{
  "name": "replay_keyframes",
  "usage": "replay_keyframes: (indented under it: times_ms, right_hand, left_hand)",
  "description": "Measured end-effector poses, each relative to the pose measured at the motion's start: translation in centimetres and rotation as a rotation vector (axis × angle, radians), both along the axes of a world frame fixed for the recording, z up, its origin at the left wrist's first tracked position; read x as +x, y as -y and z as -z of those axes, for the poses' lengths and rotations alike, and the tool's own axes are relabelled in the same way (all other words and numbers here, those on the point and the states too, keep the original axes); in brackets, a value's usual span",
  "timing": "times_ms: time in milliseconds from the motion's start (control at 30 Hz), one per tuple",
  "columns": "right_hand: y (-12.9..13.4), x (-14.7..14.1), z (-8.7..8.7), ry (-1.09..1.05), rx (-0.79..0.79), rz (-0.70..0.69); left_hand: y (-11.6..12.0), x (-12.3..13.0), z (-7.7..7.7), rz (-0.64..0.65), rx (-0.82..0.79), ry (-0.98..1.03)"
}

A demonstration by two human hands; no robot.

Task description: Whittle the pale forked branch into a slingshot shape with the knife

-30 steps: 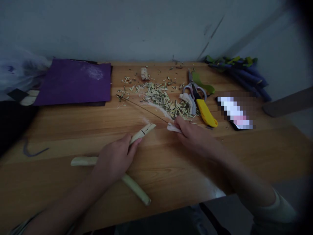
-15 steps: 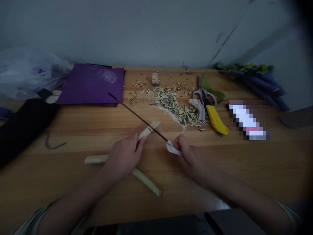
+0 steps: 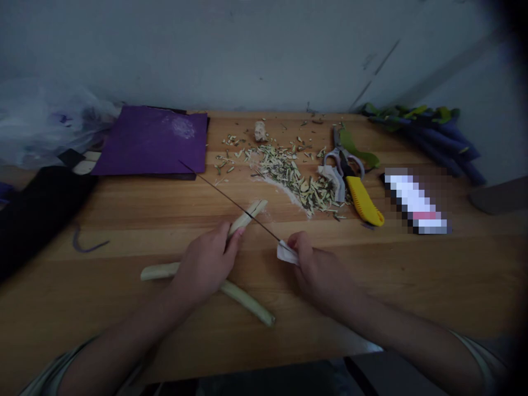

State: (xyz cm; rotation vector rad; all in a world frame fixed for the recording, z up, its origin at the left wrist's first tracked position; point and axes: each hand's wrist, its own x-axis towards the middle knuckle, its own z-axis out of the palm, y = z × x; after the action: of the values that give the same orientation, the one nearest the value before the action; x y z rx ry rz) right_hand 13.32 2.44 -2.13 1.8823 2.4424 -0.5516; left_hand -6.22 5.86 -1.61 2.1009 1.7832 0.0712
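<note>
My left hand (image 3: 208,256) is closed around a pale peeled stick (image 3: 247,215) and presses it near the tabletop, its cut end pointing away from me to the right. My right hand (image 3: 317,264) grips the white-wrapped end of a long thin saw blade (image 3: 218,190). The blade lies across the stick close to its far end, touching it and stretching up left over the purple sheet's edge. Partly hidden under my left hand and wrist are a pale stick (image 3: 159,271) on the left and a greener stick (image 3: 249,302) on the right.
Wood shavings (image 3: 289,176) are heaped mid-table. Beyond my right hand lie scissors (image 3: 338,154), a yellow-handled cutter (image 3: 363,201) and a blurred-out phone (image 3: 416,201). Dark stems (image 3: 441,137) rest back right. A purple sheet (image 3: 152,143), plastic bag (image 3: 45,121) and black cloth (image 3: 45,214) occupy the left.
My right hand has shifted slightly left with the saw blade, and the blade now shows edge-on, thinner. The greener stick's near end has moved slightly up and right.
</note>
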Motion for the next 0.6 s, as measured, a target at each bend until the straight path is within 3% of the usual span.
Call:
replay_keyframes:
  times_ms: [133, 233, 433, 500, 600]
  right_hand:
    - [-0.2, -0.9, 0.3, 0.142, 0.069, -0.079]
    - [-0.6, -1.2, 0.1, 0.208, 0.093, -0.044]
    - [-0.2, 0.0, -0.7, 0.225, -0.024, -0.028]
    - [-0.3, 0.1, -0.9, 0.219, -0.055, -0.020]
    - [-1.1, -0.5, -1.2, 0.223, 0.008, -0.021]
  left_hand:
    - [0.7, 1.0, -0.5, -0.014, 0.053, -0.024]
    - [0.7, 1.4, -0.6, -0.037, 0.079, -0.067]
    - [-0.7, 1.1, 0.0, -0.057, 0.125, -0.172]
    - [-0.7, 1.4, 0.2, -0.026, 0.116, -0.175]
    - [-0.2, 2.4, 0.3, 0.124, 0.081, -0.133]
